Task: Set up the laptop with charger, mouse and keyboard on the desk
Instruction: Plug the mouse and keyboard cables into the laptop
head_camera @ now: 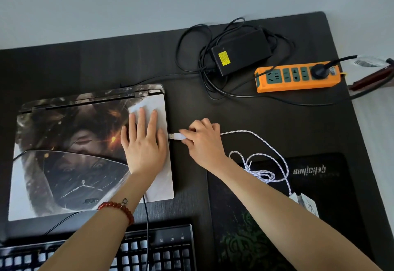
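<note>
The closed laptop (70, 153), its lid covered with dark artwork, lies at the left of the desk. My left hand (144, 143) rests flat on the lid's right side, fingers apart. My right hand (202, 140) pinches a white USB plug (175, 136) just off the laptop's right edge. Its white braided cable (266, 164) loops back to the white mouse (307, 203), mostly hidden behind my right forearm on the black mouse pad (319, 185). The black keyboard (166, 247) sits at the front, partly under my left arm. The black charger brick (241, 51) lies at the back among its coiled cords.
An orange power strip (296, 77) with one black plug in it lies at the back right. Black cords trail across the dark desk (106, 64) between charger, strip and laptop. The desk's right edge runs beside the mouse pad; a light wall is behind.
</note>
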`<control>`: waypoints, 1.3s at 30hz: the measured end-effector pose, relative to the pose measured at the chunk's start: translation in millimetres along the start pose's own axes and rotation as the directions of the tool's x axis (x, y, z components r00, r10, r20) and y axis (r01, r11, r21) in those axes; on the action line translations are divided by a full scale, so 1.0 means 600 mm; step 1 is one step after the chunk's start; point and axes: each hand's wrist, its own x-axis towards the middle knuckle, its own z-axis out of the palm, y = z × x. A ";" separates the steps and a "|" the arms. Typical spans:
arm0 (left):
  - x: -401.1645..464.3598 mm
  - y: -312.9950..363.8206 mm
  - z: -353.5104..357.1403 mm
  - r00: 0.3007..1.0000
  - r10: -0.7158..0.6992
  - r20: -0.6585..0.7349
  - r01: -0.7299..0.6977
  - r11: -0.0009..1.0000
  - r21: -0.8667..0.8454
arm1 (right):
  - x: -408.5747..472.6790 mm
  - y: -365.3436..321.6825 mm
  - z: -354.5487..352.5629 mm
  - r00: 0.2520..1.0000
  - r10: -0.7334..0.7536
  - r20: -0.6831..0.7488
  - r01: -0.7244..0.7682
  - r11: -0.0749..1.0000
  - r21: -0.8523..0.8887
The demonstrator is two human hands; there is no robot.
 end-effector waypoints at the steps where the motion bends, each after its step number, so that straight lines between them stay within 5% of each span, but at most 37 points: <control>1: 0.000 0.001 0.000 1.000 -0.005 -0.003 0.005 1.000 0.003 | 0.000 0.001 0.000 1.000 -0.013 0.005 0.013 1.000 -0.016; 22: 0.001 0.000 0.013 0.999 -0.002 -0.046 0.002 1.000 0.004 | 0.010 -0.003 -0.008 0.982 -0.184 0.038 0.187 0.974 -0.130; 29: 0.002 0.000 0.012 0.999 -0.004 -0.053 0.003 1.000 -0.011 | 0.009 -0.008 0.000 0.994 -0.063 -0.093 0.055 0.995 -0.080; 39: 0.001 -0.001 0.012 0.999 -0.004 -0.042 0.004 1.000 -0.011 | 0.007 -0.015 0.013 0.999 0.018 -0.026 -0.015 0.993 0.119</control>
